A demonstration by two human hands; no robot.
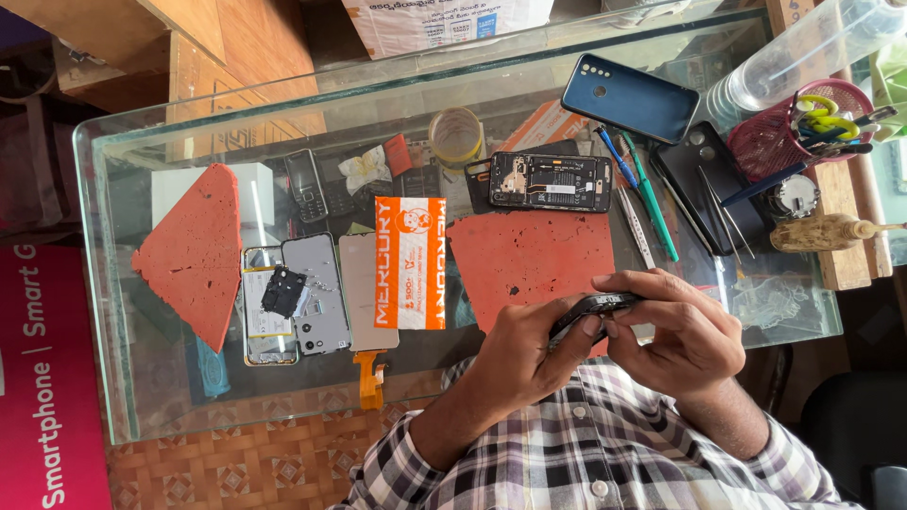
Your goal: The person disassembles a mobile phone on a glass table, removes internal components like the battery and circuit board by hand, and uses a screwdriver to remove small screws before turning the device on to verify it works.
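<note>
Fingers point(595, 326) pinching phone frame point(597, 307), red mat point(529, 255) beneath

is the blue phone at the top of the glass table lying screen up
No, the blue phone lies back side up on the glass table, with its camera cluster and round sensor showing.

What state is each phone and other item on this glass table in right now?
held phone: edge-on, gripped by left hand and right hand.
black phone: lying flat, back cover off, insides showing.
blue phone: closed, lying face down.
silver phone: opened, loose black part resting on it.
pink basket: filled with tools.
</note>
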